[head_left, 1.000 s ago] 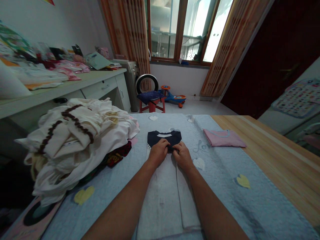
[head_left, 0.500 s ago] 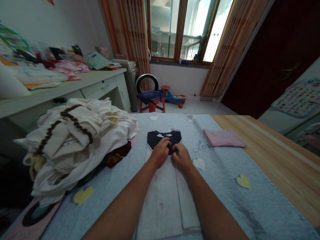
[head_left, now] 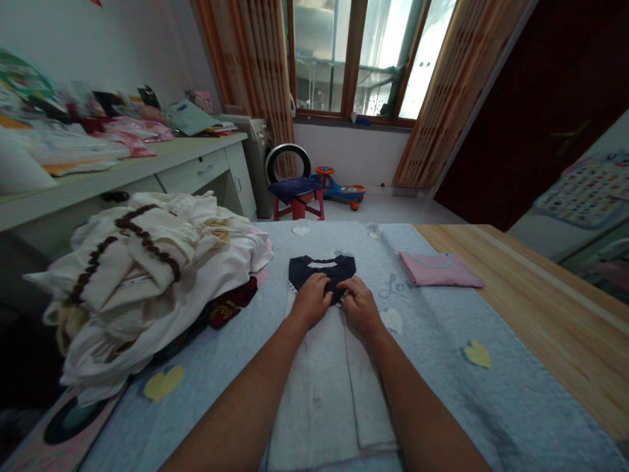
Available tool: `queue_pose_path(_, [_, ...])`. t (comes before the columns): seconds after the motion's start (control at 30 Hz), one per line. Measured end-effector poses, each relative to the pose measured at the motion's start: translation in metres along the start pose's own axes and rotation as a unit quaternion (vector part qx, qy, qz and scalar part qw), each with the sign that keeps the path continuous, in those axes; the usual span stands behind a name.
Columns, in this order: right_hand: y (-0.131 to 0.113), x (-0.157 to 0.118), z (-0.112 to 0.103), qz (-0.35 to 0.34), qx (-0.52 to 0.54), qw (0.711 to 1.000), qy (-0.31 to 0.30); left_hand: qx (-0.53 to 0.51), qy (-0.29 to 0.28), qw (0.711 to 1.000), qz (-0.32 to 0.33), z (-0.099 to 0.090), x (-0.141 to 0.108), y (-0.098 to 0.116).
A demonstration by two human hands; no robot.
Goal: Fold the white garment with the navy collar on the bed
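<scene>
A white garment with a dark navy collar lies flat in front of me, its collar pointing away. My left hand rests on the collar's left part, fingers slightly bent and apart, gripping nothing visible. My right hand is at the collar's right edge, its fingers curled with the index finger and thumb near the white trim. Whether it pinches the cloth is hard to tell. Both forearms lie over the garment's sides.
A heap of cream clothes lies on the left, over dark patterned cloth. To the right is a folded pink garment. A light blue cover lies on the wooden surface. Beyond stands a red stool.
My hands have moved slightly apart, and the left fingers have loosened. The collar's neck opening now lies flatter, with a neat white strip showing.
</scene>
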State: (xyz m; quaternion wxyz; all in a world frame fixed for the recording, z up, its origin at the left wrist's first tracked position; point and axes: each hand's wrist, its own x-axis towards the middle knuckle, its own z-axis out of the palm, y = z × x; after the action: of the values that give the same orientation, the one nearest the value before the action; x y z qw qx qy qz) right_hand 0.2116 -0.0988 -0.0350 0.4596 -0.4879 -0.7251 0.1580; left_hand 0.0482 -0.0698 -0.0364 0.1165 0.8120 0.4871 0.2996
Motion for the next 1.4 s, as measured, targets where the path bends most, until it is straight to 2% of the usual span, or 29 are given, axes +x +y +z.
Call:
queue_pose_path(0.1, [-0.002, 0.001, -0.001, 0.007, -0.015, 0.998, 0.054, 0.001, -0.009, 1.0, -0.007, 0.0, 0.0, -0.001])
queue_pose_path(0.17, [-0.003, 0.001, 0.001, 0.022, -0.049, 0.997, 0.054, 0.0, -0.012, 1.0, -0.011, 0.001, 0.0, -0.001])
queue_pose_path(0.4, [-0.011, -0.001, 0.003, 0.077, -0.199, 0.974, -0.08, -0.024, 0.043, 0.999, 0.008, 0.006, 0.001, -0.004])
queue_pose_path(0.5, [-0.014, 0.0, 0.003, 0.084, -0.224, 0.966, -0.098, -0.028, 0.058, 0.998, 0.013, 0.007, 0.002, -0.005])
queue_pose_path(0.6, [-0.014, 0.001, 0.003, 0.083, -0.244, 0.96, -0.106, -0.023, 0.047, 0.999, 0.007, 0.006, 0.001, -0.005])
queue_pose_path(0.77, [-0.008, 0.0, 0.003, 0.044, -0.245, 0.964, -0.095, -0.021, 0.028, 0.999, 0.024, 0.0, 0.0, -0.001])
queue_pose_path(0.9, [0.001, -0.001, 0.003, 0.029, -0.207, 0.974, -0.083, -0.045, 0.027, 0.998, 0.041, -0.003, 0.001, 0.002])
queue_pose_path(1.13, [0.008, -0.001, 0.004, 0.034, -0.177, 0.981, -0.072, -0.076, 0.022, 0.996, 0.034, -0.004, 0.0, 0.005])
queue_pose_path(1.4, [0.003, 0.001, 0.003, 0.055, -0.203, 0.974, -0.087, -0.096, 0.02, 0.995, 0.014, -0.006, 0.002, 0.008])
